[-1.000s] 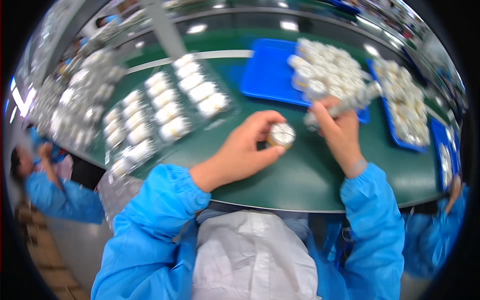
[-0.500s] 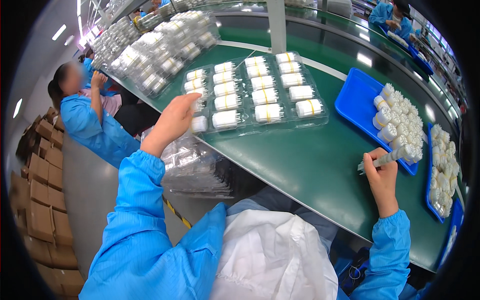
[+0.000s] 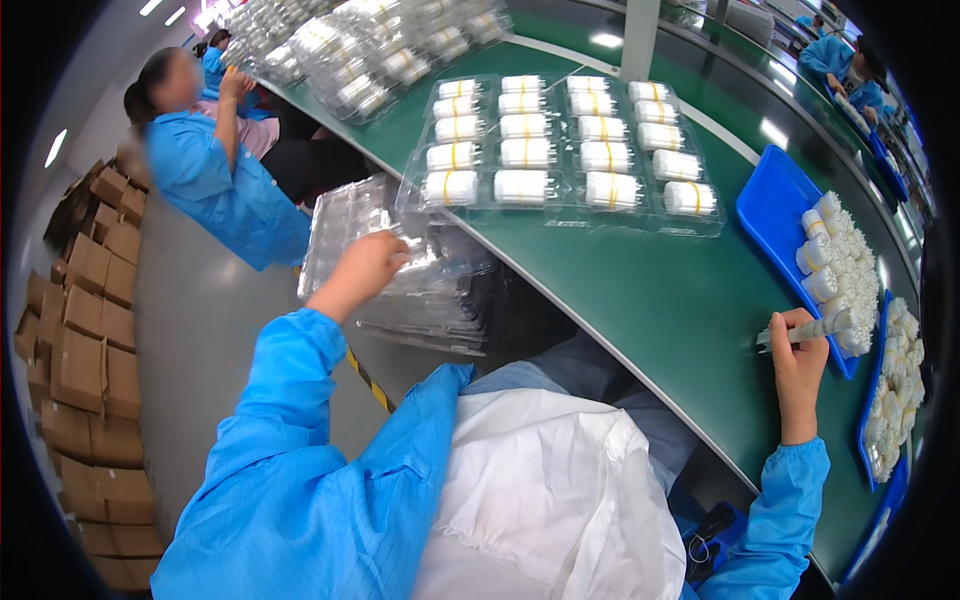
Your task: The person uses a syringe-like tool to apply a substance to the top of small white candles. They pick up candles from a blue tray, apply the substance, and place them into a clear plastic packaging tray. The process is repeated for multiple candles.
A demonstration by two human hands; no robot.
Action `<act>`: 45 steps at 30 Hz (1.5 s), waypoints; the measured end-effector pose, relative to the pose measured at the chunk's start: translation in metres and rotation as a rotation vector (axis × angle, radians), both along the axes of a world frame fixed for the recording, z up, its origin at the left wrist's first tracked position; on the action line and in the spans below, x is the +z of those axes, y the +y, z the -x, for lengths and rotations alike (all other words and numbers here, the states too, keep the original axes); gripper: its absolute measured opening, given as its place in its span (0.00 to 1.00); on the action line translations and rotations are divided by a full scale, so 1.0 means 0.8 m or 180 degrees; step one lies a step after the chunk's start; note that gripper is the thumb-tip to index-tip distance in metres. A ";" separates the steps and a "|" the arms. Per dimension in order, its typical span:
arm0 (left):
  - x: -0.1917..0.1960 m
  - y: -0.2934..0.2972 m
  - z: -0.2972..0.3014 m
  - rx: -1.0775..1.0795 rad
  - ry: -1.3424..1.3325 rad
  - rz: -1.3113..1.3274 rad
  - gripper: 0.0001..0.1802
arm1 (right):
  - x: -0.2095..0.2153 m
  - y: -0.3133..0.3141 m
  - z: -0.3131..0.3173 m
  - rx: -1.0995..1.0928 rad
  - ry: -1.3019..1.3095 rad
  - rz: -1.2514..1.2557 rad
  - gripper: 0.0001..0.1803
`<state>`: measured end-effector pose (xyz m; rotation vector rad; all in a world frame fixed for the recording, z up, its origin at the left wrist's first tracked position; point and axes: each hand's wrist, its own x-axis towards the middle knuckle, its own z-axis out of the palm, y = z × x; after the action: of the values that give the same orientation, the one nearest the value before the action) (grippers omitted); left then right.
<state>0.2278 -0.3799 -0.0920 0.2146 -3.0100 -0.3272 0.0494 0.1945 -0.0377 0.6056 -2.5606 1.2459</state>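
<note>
My left hand (image 3: 368,268) is over a stack of clear plastic trays (image 3: 425,325) beside the table edge. Its fingers are bent in together; what they hold, if anything, does not show. My right hand (image 3: 798,365) grips a slim, pale, tube-shaped piece (image 3: 832,325) between thumb and fingers, with thin prongs sticking out at its left end. On the green table (image 3: 640,290) lies a clear blister tray (image 3: 565,215), with rows of white rolls (image 3: 525,152) in its pockets. Yellow bands circle many of the rolls.
A blue tray (image 3: 775,190) with piled white rolls is at the right, with another blue tray (image 3: 868,440) beyond. Filled clear trays (image 3: 400,55) are heaped at the far left. A metal post (image 3: 640,40) rises behind. A co-worker (image 3: 200,150) sits left; cardboard boxes (image 3: 75,360) line the floor.
My left hand has left the blister tray's near left corner and come down to the stacked clear trays. My right hand still holds the pale piece. The whole view has shifted.
</note>
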 end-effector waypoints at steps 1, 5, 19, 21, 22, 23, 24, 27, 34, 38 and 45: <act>-0.030 -0.002 -0.003 -0.0305 0.0198 0.0272 0.15 | -0.001 0.002 0.000 -0.0021 -0.0042 0.0008 0.11; -0.073 0.002 -0.009 -0.0028 -0.0238 0.0462 0.13 | -0.001 0.006 0.001 -0.0122 -0.0199 0.0037 0.11; -0.068 -0.036 -0.002 -0.0344 0.0179 -0.0077 0.11 | 0.000 0.006 0.001 -0.0193 -0.0209 0.0050 0.12; -0.057 -0.034 0.003 -0.0362 0.0475 0.0011 0.10 | -0.001 0.006 0.002 -0.0197 -0.0220 0.0089 0.12; -0.053 -0.033 0.004 -0.0336 0.0741 0.0076 0.09 | 0.001 0.005 0.001 -0.0215 -0.0232 0.0077 0.12; -0.044 -0.029 0.006 -0.0311 0.1005 0.0146 0.08 | 0.003 0.003 -0.001 -0.0234 -0.0246 0.0072 0.12; -0.035 -0.023 0.007 -0.0607 0.0870 0.0252 0.07 | 0.004 0.002 -0.001 -0.0254 -0.0258 0.0059 0.12; -0.018 -0.015 0.012 -0.1020 0.0557 0.0441 0.06 | -0.002 0.003 0.002 -0.0198 -0.0173 0.0149 0.13; 0.009 -0.033 0.014 -0.0969 0.0234 0.0675 0.09 | 0.002 0.001 0.000 -0.0225 -0.0340 0.0130 0.12; 0.027 -0.036 0.021 -0.1128 0.0539 0.0969 0.08 | 0.001 0.004 0.001 -0.0156 -0.0270 0.0081 0.12; 0.028 -0.023 0.010 -0.1215 0.0952 0.1240 0.12 | 0.005 0.002 -0.002 -0.0116 -0.0157 0.0065 0.12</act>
<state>0.2195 -0.3986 -0.0700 -0.4071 -2.7233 0.1881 0.0507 0.1964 -0.0338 0.5281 -2.5834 1.2888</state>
